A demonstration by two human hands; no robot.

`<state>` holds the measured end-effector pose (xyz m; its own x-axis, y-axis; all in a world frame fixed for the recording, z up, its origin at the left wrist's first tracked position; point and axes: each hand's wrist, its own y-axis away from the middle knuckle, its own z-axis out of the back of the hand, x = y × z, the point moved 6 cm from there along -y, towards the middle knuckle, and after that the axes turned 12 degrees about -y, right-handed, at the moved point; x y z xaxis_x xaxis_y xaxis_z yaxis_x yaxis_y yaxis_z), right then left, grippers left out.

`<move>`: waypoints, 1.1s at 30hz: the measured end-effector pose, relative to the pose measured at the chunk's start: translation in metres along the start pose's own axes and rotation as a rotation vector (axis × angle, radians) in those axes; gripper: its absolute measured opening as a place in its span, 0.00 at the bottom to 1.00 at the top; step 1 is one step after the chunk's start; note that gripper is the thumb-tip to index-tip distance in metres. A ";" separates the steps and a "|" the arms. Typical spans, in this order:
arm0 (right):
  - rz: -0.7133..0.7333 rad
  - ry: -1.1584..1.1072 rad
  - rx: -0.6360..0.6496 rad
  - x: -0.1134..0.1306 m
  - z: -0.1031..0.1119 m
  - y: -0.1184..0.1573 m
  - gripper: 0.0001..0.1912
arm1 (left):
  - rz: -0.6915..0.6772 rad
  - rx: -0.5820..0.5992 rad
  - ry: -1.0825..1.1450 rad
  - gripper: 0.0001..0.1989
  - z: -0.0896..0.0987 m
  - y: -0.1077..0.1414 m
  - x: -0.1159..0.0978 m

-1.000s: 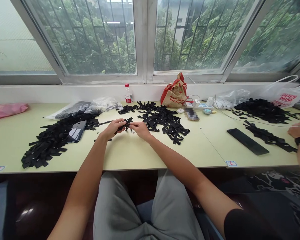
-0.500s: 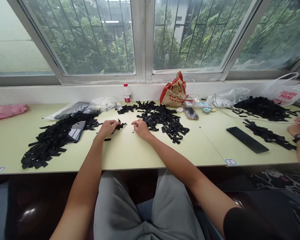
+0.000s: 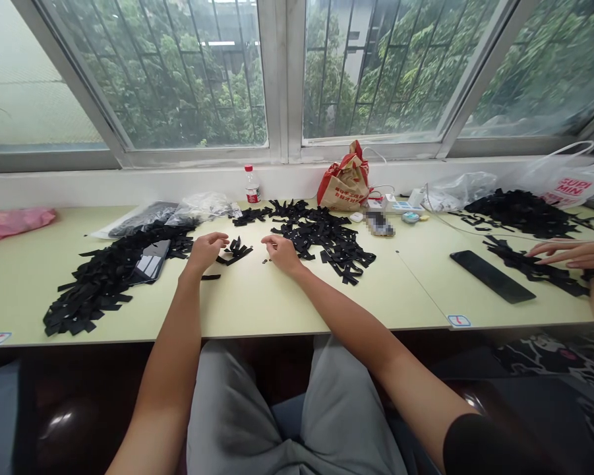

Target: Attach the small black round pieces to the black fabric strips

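My left hand is at the left of a few loose black fabric strips on the table, its fingers curved and slightly apart, with nothing visible in them. Across from it, my right hand has its thumb and fingertips drawn together; anything between them is too small to make out. Tiny dark round pieces lie just below those fingertips. One short black strip rests under my left wrist. A large heap of black strips spreads at the left, and another heap lies beyond my right hand.
A phone lies against the left heap, with plastic bags behind. Along the window stand a bottle and a paper bag. At right, another person's hand is over black strips beside a dark flat slab.
My left hand has let go of the black strips and drawn slightly left. My right hand has hardly moved. The other person's hand has reached left over their strips.
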<state>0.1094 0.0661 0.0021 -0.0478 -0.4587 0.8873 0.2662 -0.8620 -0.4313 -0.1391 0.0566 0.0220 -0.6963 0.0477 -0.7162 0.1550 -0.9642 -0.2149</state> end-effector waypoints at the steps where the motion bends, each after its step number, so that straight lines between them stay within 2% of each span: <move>1: 0.009 0.021 0.007 0.001 0.001 0.000 0.15 | -0.017 -0.002 -0.047 0.13 0.000 0.000 0.001; 5: 0.056 0.111 0.067 0.004 0.002 0.003 0.14 | -0.123 0.106 -0.155 0.14 -0.011 0.002 0.003; 8: 0.031 0.140 0.090 0.002 0.004 0.003 0.15 | -0.197 0.105 -0.167 0.13 -0.014 0.002 0.001; 10: 0.006 0.142 0.077 -0.001 0.008 0.003 0.16 | -0.201 0.091 -0.225 0.10 -0.012 0.002 0.000; 12: -0.012 0.138 0.055 -0.003 0.013 0.002 0.17 | -0.179 0.134 -0.307 0.12 -0.009 0.004 -0.001; 14: -0.020 0.133 0.031 -0.005 0.017 0.000 0.17 | -0.138 0.168 -0.353 0.17 0.001 0.010 -0.002; 18: -0.021 0.135 0.002 -0.011 0.020 -0.003 0.17 | -0.079 -0.013 -0.397 0.25 0.045 0.038 0.000; 21: -0.020 0.159 -0.021 -0.014 0.020 -0.005 0.17 | -0.106 0.056 -0.509 0.29 0.056 0.068 0.011; 24: -0.022 0.192 -0.057 -0.015 0.023 -0.005 0.16 | -0.218 0.114 -0.582 0.20 0.048 0.092 0.018; 27: -0.030 0.217 -0.101 -0.014 0.030 -0.006 0.17 | -0.269 0.007 -0.626 0.16 0.037 0.100 0.017; 30: -0.055 0.192 -0.156 -0.018 0.041 -0.009 0.19 | -0.316 -0.064 -0.722 0.17 0.025 0.092 0.008; 33: -0.101 0.074 -0.254 -0.031 0.058 -0.015 0.21 | -0.375 0.038 -0.763 0.25 0.008 0.073 -0.001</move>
<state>0.1626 0.1055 -0.0096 -0.1350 -0.3741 0.9175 0.0073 -0.9263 -0.3766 -0.1331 -0.0157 0.0123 -0.9807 0.1905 0.0447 -0.1948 -0.9284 -0.3165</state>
